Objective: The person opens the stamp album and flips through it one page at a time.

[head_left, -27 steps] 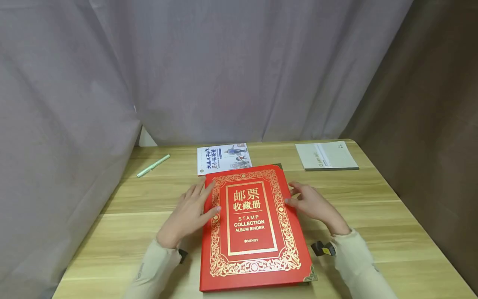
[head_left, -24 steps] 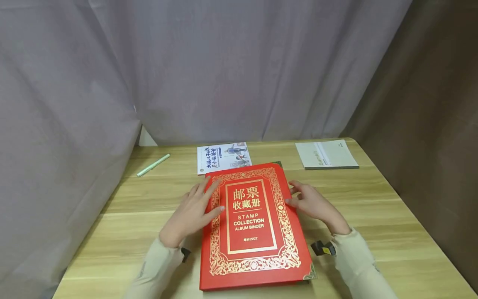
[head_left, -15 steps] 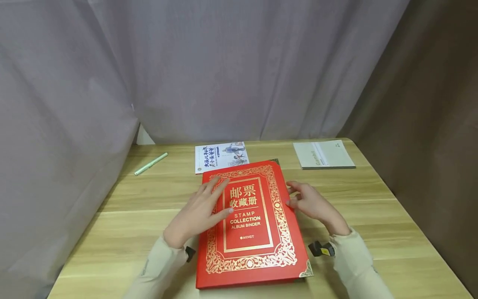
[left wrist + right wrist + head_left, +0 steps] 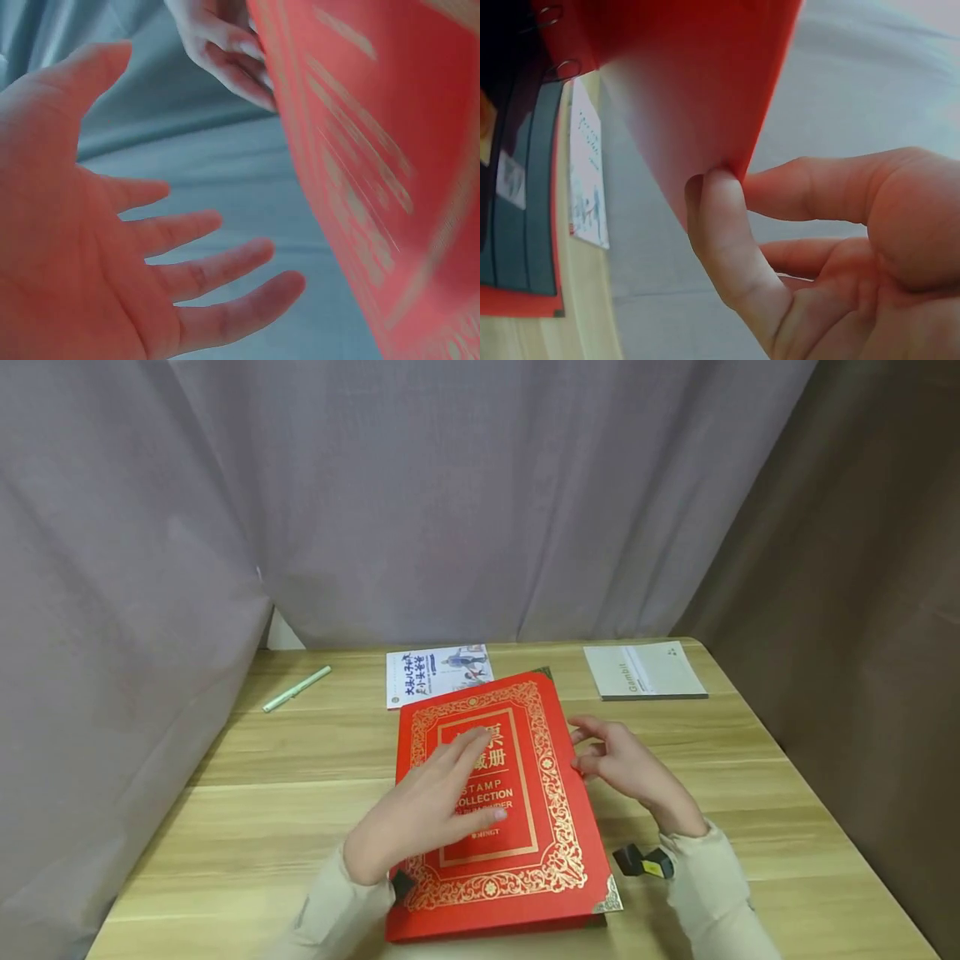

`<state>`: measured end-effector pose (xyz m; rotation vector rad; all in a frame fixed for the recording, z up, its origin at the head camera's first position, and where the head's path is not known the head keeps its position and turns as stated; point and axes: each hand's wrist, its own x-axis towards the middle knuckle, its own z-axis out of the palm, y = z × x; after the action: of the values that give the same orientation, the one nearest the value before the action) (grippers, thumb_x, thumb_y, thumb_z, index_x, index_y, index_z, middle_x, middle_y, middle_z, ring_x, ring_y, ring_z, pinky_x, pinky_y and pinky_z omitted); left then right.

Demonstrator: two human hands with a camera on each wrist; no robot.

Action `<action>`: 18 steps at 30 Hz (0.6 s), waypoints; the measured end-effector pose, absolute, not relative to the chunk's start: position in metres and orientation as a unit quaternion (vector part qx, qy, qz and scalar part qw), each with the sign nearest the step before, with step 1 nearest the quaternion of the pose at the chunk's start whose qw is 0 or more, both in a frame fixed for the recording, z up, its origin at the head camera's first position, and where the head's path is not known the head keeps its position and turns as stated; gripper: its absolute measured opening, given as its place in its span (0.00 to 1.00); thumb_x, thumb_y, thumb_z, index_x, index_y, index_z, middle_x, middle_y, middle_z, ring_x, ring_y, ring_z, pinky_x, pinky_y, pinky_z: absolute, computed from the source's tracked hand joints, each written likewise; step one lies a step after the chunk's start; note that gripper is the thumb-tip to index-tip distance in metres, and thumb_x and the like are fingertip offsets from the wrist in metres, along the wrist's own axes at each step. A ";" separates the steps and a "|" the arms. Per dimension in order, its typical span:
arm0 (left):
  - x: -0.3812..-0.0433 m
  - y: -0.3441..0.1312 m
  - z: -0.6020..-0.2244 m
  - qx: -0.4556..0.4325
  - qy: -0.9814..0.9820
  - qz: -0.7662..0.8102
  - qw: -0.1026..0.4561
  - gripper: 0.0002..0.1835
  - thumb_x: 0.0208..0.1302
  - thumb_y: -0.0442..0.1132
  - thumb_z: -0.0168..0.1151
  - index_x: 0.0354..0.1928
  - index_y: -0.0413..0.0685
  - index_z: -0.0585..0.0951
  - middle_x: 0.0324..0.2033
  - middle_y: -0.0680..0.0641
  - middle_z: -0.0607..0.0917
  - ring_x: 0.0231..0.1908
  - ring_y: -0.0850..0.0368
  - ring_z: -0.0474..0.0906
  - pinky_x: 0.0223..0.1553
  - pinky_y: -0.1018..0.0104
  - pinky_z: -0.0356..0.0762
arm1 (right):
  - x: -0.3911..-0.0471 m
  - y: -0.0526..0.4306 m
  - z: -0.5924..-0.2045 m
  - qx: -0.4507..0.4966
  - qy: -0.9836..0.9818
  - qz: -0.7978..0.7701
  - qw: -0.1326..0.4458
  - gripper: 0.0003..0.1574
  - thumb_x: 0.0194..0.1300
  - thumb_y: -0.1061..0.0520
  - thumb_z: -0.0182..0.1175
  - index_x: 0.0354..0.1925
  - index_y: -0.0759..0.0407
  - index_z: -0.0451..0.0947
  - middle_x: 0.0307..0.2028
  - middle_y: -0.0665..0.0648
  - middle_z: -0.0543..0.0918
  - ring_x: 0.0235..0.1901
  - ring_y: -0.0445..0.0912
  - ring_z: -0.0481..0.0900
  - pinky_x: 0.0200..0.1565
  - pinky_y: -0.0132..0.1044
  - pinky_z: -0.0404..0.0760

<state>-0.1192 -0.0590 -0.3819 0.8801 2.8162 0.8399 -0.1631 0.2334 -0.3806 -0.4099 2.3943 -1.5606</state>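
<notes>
Closest to the viewer, two pale sleeves [image 4: 716, 889] reach in over the wood-grain table [image 4: 247, 843], each with a black wrist device [image 4: 630, 860] just beside its cuff. Between them, at the near middle of the table, sits the red stamp album [image 4: 522, 802], turned slightly askew, its front cover tilted up along the right side with a gap beneath. The left hand [image 4: 423, 797] hovers above the gilt lettering, fingers extended and holding nothing; the left wrist view shows its palm apart from the cover. At the raised right edge, the right hand [image 4: 633, 768] pinches the front cover between thumb and finger. The right wrist view looks under it to dark pages [image 4: 536, 240] inside. Just past the album's far edge lies an illustrated booklet [image 4: 450, 664], partly hidden by the album. Well to its left rests a light green pen [image 4: 296, 689], and on the far right a pale book [image 4: 648, 670] marked "Gambit". Behind everything hangs a grey curtain [image 4: 405, 527].
</notes>
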 end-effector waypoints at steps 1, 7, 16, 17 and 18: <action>-0.116 -0.058 -0.380 0.293 0.915 0.274 0.037 0.52 0.62 0.65 0.65 0.81 0.57 0.51 0.78 0.50 0.57 0.73 0.48 0.59 0.63 0.45 0.71 | -0.162 0.233 -0.379 -0.145 0.820 -0.539 0.126 0.42 0.60 0.75 0.53 0.71 0.82 0.53 0.54 0.75 0.74 0.34 0.46 0.83 0.36 0.40 0.86; -0.097 -0.055 -0.364 0.326 0.904 0.275 0.038 0.52 0.60 0.68 0.65 0.81 0.63 0.52 0.77 0.54 0.57 0.72 0.52 0.60 0.59 0.48 0.76 | -0.158 0.227 -0.367 -0.172 0.807 -0.552 0.121 0.44 0.58 0.76 0.54 0.72 0.80 0.54 0.56 0.75 0.72 0.33 0.44 0.83 0.37 0.40 0.85; -0.081 -0.047 -0.350 0.409 0.881 0.237 0.011 0.45 0.63 0.67 0.63 0.79 0.67 0.58 0.77 0.53 0.58 0.70 0.45 0.63 0.56 0.46 0.78 | -0.153 0.215 -0.354 -0.177 0.813 -0.546 0.098 0.38 0.60 0.76 0.53 0.69 0.74 0.62 0.58 0.72 0.72 0.35 0.48 0.84 0.38 0.41 0.85; -0.079 -0.046 -0.350 0.420 0.877 0.234 0.004 0.45 0.63 0.67 0.63 0.78 0.66 0.60 0.77 0.53 0.58 0.69 0.46 0.64 0.56 0.48 0.78 | -0.152 0.213 -0.353 -0.177 0.811 -0.549 0.098 0.37 0.61 0.75 0.53 0.69 0.73 0.62 0.58 0.72 0.72 0.35 0.48 0.84 0.38 0.41 0.85; -0.078 -0.044 -0.351 0.433 0.872 0.230 -0.007 0.45 0.63 0.67 0.63 0.78 0.64 0.61 0.77 0.52 0.59 0.68 0.47 0.64 0.55 0.52 0.79 | -0.150 0.212 -0.352 -0.176 0.809 -0.552 0.097 0.37 0.61 0.75 0.54 0.69 0.73 0.63 0.58 0.72 0.72 0.35 0.48 0.84 0.38 0.41 0.85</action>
<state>-0.0783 -0.0439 -0.3508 1.3656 2.7503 0.7243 -0.1502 0.2123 -0.3525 -0.5210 2.3969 -1.6357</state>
